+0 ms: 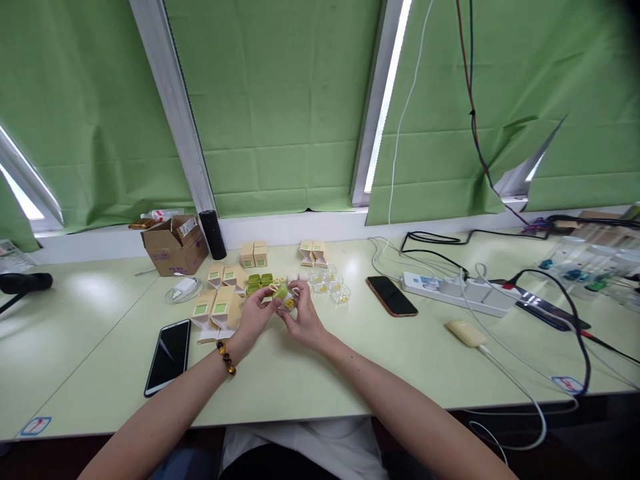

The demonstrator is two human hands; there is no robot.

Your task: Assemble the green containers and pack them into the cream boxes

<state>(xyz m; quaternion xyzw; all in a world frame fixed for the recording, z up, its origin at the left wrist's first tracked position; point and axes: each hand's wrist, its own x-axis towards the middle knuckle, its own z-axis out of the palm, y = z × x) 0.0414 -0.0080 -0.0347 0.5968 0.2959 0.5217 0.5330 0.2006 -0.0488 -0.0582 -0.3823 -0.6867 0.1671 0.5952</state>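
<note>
Both hands meet over the middle of the table around a small transparent container with a green top [282, 291] and a yellow round mark near its base. My left hand [256, 316] pinches it from the left, and my right hand [305, 319] grips it from the right. The fingers partly hide it, so I cannot tell whether the green part is fixed on. Just behind my left hand sit several small green square pieces [255, 280]. To the right of my right hand stand several transparent cups [330, 283] with yellow marks. Open beige cartons [226, 308] stand beside my left hand.
More beige boxes [254, 254] and open cartons [314, 253] stand at the back. Phones lie left [169, 357] and right [391, 296]. A power strip [455, 293], cables and a beige mouse [466, 333] occupy the right; a cardboard box [173, 250] and black cylinder [213, 235] stand back left.
</note>
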